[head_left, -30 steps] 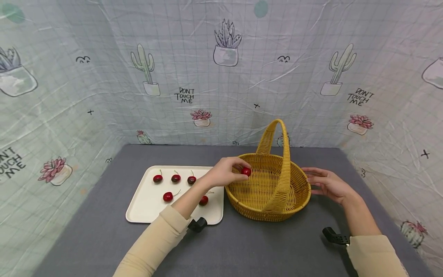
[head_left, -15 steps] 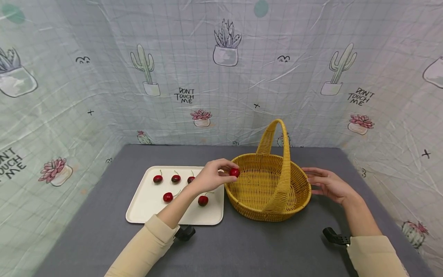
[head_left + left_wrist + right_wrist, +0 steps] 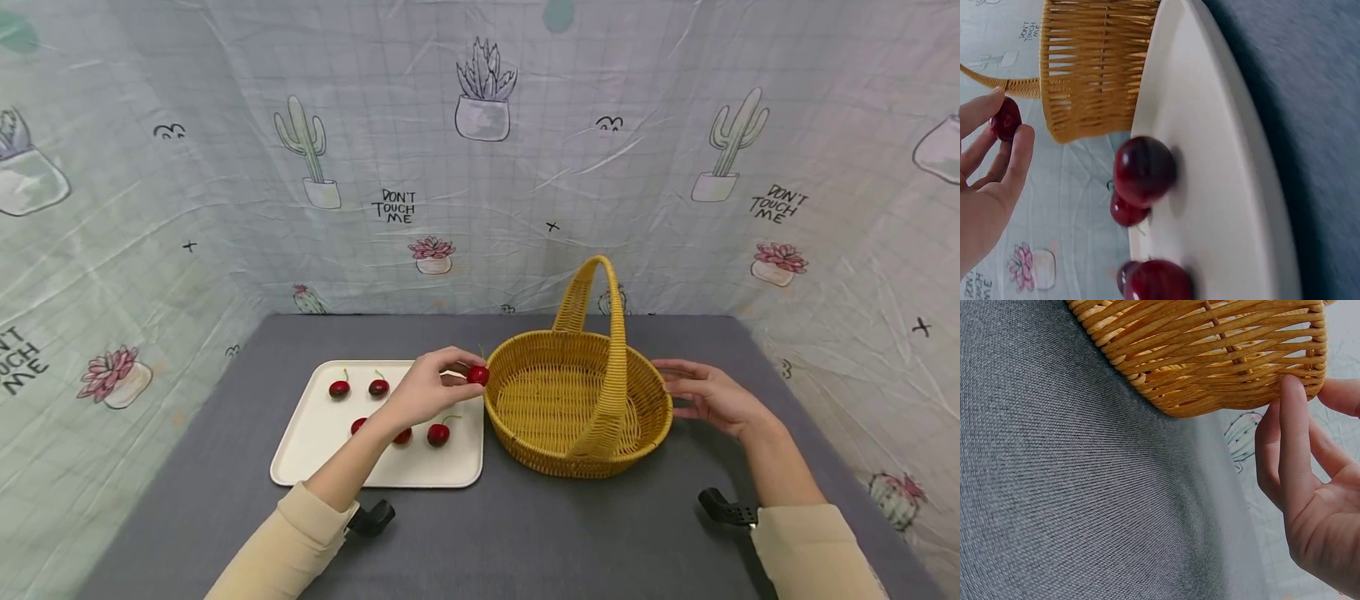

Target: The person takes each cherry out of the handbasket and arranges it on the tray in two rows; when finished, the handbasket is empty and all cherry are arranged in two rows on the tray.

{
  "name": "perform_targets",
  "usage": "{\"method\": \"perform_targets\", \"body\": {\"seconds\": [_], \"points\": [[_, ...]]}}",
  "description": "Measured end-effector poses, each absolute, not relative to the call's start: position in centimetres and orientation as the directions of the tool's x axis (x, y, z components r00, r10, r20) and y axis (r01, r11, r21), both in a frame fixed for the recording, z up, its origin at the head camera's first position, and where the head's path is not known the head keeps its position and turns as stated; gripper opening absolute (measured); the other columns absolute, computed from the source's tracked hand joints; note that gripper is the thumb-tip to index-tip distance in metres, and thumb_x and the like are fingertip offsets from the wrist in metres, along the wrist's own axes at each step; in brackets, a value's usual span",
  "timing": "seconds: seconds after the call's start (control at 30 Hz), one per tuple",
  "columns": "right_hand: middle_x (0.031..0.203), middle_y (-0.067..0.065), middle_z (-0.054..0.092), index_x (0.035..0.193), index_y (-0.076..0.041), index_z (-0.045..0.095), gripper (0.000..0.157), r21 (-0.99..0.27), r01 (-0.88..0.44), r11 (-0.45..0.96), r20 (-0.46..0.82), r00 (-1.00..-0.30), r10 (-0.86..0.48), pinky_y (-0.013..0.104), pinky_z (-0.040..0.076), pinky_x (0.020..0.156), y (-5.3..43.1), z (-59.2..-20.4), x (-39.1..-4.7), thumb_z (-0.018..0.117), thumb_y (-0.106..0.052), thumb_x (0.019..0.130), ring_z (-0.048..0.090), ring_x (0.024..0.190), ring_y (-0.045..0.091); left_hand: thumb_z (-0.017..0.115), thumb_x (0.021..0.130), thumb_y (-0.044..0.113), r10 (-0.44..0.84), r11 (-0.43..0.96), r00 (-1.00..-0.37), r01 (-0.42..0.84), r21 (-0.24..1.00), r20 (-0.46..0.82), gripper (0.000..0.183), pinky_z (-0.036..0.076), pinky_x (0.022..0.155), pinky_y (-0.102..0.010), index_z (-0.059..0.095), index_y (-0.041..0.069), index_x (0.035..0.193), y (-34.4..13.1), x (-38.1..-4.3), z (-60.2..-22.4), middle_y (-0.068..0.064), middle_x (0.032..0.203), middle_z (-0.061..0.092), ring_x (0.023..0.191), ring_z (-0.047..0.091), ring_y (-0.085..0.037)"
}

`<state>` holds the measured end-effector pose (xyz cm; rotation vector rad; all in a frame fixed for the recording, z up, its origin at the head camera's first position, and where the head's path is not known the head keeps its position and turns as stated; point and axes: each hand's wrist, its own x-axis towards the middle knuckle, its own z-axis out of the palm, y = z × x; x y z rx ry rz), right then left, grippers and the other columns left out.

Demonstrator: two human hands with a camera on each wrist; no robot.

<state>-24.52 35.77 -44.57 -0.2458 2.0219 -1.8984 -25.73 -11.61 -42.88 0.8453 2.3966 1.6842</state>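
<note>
My left hand [image 3: 426, 385] pinches a dark red cherry [image 3: 477, 376] between thumb and fingertips, over the right part of the white tray [image 3: 315, 462]. In the head view this cherry overlaps the left rim of the yellow wicker basket [image 3: 517, 442], its thin stem pointing up. The left wrist view shows the held cherry [image 3: 1006, 119] raised above the tray. My right hand [image 3: 712, 398], fingers extended, touches the outer right side of the basket; in the right wrist view a fingertip [image 3: 1293, 387] rests against the weave [image 3: 1222, 356]. Only woven bottom shows inside the basket.
Several more cherries lie on the tray, among them one at the front right [image 3: 438, 434] and one at the back left [image 3: 339, 389]. The basket's tall arched handle [image 3: 615, 367] rises over its middle. A printed curtain [image 3: 525, 183] stands behind the grey table [image 3: 540, 542].
My left hand, with the cherry pinched in it, has moved left, from over the basket's inside back to its left rim and the tray. The right hand and basket stay in place.
</note>
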Motion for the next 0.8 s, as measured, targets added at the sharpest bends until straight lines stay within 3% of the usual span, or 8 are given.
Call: {"method": "perform_targets", "body": {"seconds": [0.6,0.8], "points": [[0.127,-0.005,0.065,0.156,0.003,0.033,0.057,-0.989,0.119,0.089,-0.143,-0.925,-0.351,0.040,0.057,0.089,35.6,-44.4,-24.5,0.056,-0.010,0.107,0.067,0.111,0.015,0.081,0.090,0.009,0.298,0.326,-0.934,0.295,0.898,0.198,0.042,0.058,0.085,-0.032,0.068,0.004,0.129,-18.8,-24.0,-43.9,-0.012,0.123,0.069,0.108,0.069,-0.033],[0.126,-0.005,0.066,0.156,0.004,0.032,0.058,-0.989,0.118,0.094,-0.144,-0.927,-0.347,0.040,0.057,0.088,35.5,-44.4,-24.5,0.057,-0.010,0.107,0.067,0.111,0.014,0.082,0.089,0.009,0.227,0.350,-0.950,0.284,0.893,0.213,0.040,0.054,0.091,-0.026,0.070,0.004,0.126,-21.2,-23.7,-44.5,-0.012,0.125,0.068,0.109,0.067,-0.034]]}}
